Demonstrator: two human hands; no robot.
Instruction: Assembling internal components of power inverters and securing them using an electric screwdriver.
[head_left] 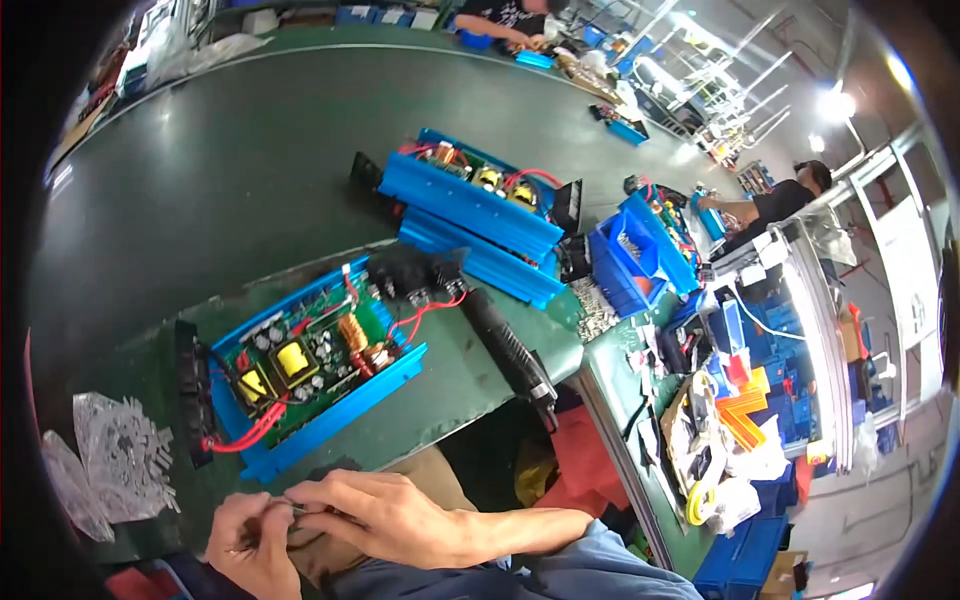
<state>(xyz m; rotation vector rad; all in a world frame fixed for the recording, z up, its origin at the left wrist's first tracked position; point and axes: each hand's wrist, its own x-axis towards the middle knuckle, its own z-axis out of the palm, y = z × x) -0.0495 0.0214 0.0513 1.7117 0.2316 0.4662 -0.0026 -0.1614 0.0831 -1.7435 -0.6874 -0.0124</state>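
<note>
1. My left fingers [275, 530] and right fingers [345, 492] are pinching nearly closed, apparently readying a small piece [297, 510] I'm not recognising.
2. The blue case [340, 413] is sitting just beyond them, probably calling for careful reaching next.

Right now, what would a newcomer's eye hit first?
The open blue case with its green circuit board, left of centre on the bench, a black stick-shaped tool to its right. Beyond them, two more blue cases sit close together. At the lower edge, the left hand and right hand meet, fingertips together.
</note>
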